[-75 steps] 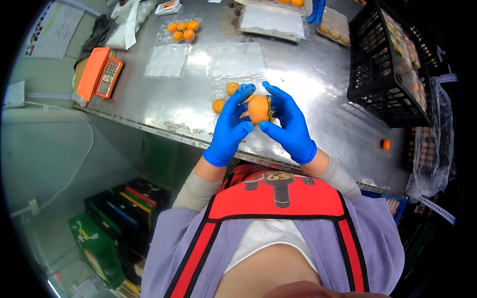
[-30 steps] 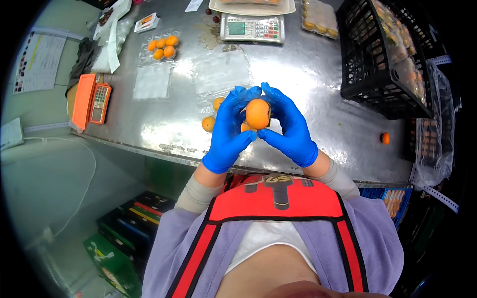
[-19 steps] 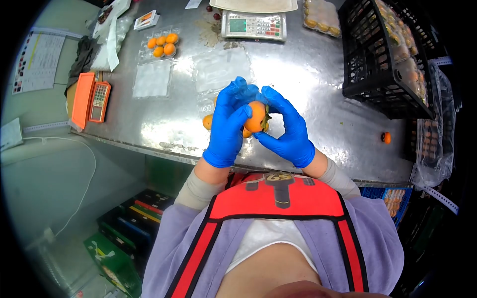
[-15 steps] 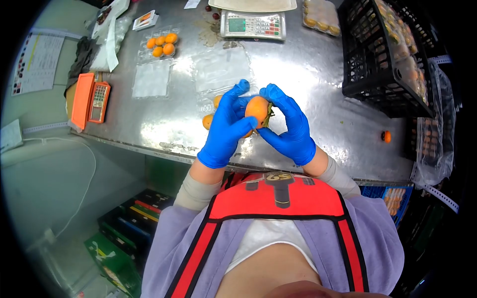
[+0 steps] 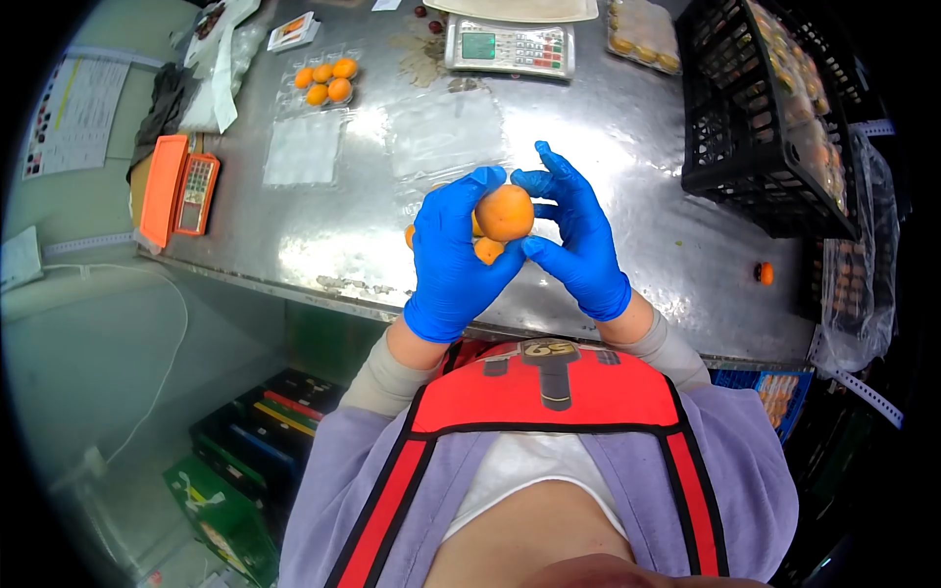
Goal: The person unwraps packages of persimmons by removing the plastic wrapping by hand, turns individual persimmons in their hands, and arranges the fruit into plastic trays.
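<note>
Both gloved hands are raised over the table around an orange persimmon [image 5: 505, 214], its smooth side facing me. My left hand [image 5: 451, 255] grips it from the left between thumb and fingers. From the right, my right hand [image 5: 578, 235] has its thumb and a fingertip against it, with other fingers stretched up. Below them, more persimmons [image 5: 488, 251] show between and beside the hands, largely covered by the gloves. They appear to lie in a clear plastic punnet, whose open lid [image 5: 446, 132] stretches away from me.
Another open punnet [image 5: 304, 152] with several persimmons lies at left. A white scale [image 5: 510, 47] stands at the back, an orange scale [image 5: 186, 191] at left. The black crate [image 5: 730, 181] holds packed punnets at right. One small persimmon [image 5: 764, 273] sits near the right edge.
The persimmon has been turned in my fingers, so its green leafy top, visible earlier on the right, is now out of sight. My right hand's fingers have spread upward.
</note>
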`<act>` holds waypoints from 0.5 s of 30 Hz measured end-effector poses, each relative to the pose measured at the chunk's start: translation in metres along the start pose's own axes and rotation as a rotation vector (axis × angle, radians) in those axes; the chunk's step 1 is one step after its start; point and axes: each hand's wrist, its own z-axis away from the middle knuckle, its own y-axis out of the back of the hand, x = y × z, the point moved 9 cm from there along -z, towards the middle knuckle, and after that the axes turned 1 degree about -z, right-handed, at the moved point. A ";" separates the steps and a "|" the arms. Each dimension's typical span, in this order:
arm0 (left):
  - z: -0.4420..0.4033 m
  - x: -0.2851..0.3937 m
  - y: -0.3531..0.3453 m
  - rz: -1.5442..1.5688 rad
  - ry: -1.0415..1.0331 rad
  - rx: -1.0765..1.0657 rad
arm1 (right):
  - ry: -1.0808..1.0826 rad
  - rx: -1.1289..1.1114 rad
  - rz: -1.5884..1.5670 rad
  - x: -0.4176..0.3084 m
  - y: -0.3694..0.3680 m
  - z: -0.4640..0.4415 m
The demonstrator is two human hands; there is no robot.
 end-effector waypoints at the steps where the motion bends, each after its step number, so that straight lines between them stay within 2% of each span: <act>1: 0.000 0.001 0.001 -0.049 -0.030 0.021 | 0.007 0.002 0.016 0.001 -0.003 -0.001; 8: 0.006 -0.006 -0.004 -0.219 -0.152 0.046 | 0.075 0.040 0.260 0.006 -0.017 -0.010; 15: 0.002 -0.030 0.002 -0.225 -0.039 -0.003 | 0.011 0.093 0.221 0.030 -0.017 -0.034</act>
